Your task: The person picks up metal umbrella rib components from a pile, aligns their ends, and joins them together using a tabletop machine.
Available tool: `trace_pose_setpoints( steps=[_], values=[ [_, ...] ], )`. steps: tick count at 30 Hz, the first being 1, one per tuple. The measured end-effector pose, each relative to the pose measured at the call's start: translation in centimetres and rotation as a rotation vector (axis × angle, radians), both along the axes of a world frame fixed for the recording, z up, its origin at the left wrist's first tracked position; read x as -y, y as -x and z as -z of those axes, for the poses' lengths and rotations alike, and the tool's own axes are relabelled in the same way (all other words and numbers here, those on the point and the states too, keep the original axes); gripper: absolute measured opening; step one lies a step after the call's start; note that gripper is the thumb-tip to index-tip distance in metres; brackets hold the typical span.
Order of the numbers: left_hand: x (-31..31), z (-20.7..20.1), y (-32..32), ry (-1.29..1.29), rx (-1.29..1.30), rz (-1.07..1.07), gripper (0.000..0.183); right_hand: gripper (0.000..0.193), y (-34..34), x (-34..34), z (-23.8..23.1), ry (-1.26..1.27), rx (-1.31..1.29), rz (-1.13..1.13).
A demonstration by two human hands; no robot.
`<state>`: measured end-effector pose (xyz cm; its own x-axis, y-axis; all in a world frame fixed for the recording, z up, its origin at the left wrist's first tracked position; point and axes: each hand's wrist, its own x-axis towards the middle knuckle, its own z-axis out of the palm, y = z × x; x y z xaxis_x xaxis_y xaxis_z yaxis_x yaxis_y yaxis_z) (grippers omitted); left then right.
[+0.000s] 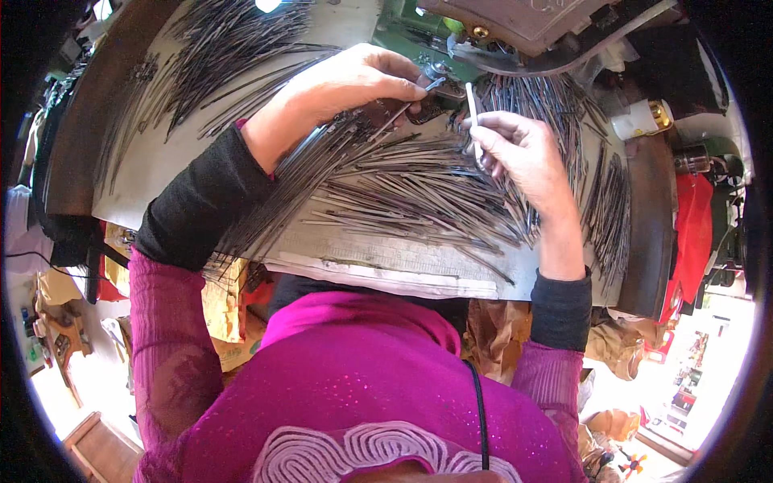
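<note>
My left hand (354, 76) is closed, thumb and forefinger pinching a thin strip (435, 84) whose bluish tip points at a small metal fitting (437, 69) on a green machine (409, 28). Below that hand, a bundle of long thin dark strips (310, 161) slants toward the lower left; whether the fingers also hold some of these is hidden. In my right hand (519, 153), a slim white stick (473, 113) stands nearly upright between thumb and fingers. Its upper end is beside the machine, a little right of the left fingertips.
Loose piles of dark strips (411, 185) cover much of the pale tabletop (386, 270), with more at the far left (233, 48) and right (608, 209). A brown metal housing (543, 20) overhangs the back. At the right lies a white cylinder (636, 121) with a yellow end.
</note>
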<state>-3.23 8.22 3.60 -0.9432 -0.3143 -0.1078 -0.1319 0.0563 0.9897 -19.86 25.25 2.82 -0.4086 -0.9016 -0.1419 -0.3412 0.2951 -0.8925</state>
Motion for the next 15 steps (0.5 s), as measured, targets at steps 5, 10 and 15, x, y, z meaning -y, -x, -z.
trace_pose_setpoints(
  steps=[5, 10, 15],
  values=[
    [-0.2, -0.6, -1.5, 0.223, -0.107, 0.081, 0.030, 0.023, -1.6, 0.9, -0.5, -0.018, 0.003, -0.031],
    [0.6, 0.9, -0.3, -0.022, -0.039, -0.021, 0.031, 0.023, -1.4, 1.0, 0.0, 0.006, 0.075, -0.064],
    [1.4, 2.2, 0.5, -0.004, -0.037, 0.030, 0.031, 0.021, -1.2, 1.1, 0.2, 0.041, 0.158, -0.070]
  ],
)
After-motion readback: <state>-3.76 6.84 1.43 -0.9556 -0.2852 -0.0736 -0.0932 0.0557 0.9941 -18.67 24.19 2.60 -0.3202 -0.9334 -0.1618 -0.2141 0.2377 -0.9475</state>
